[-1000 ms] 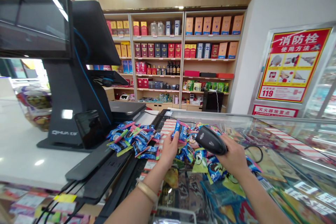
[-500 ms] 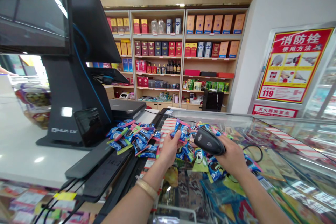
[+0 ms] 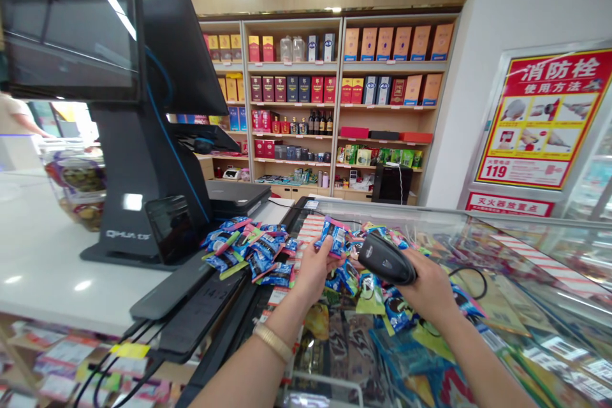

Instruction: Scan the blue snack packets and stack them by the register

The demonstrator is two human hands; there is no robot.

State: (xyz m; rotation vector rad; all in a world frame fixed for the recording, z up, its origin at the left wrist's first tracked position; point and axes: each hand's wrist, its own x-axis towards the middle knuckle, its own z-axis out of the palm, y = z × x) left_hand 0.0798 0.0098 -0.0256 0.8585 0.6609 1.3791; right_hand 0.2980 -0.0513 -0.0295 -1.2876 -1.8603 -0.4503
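Between the thumb and fingers of my left hand [image 3: 313, 271] is a small blue snack packet [image 3: 333, 234] with a pink edge. My right hand [image 3: 429, 287] is wrapped round a black barcode scanner [image 3: 386, 259], its head pointing left toward that packet. Under and around the scanner lies a spread of blue and green snack packets [image 3: 399, 309] on the glass display counter [image 3: 313, 357]. Left of my left hand, a second heap of similar packets [image 3: 261, 254] lies beside the register. My right hand hides part of the spread and the scanner's grip.
A black register [image 3: 143, 204] with two screens stands on the white counter [image 3: 43, 229] at left. Dark flat devices [image 3: 167, 287] with cables lie before it. A clear tub [image 3: 79, 188] is behind it. Boxed goods fill the back shelves [image 3: 339, 83]; a person's arm [image 3: 26, 116] shows far left.
The whole view has shifted slightly, so things appear a little farther right. Both hands keep their holds on the packet and the scanner, with little movement between them.
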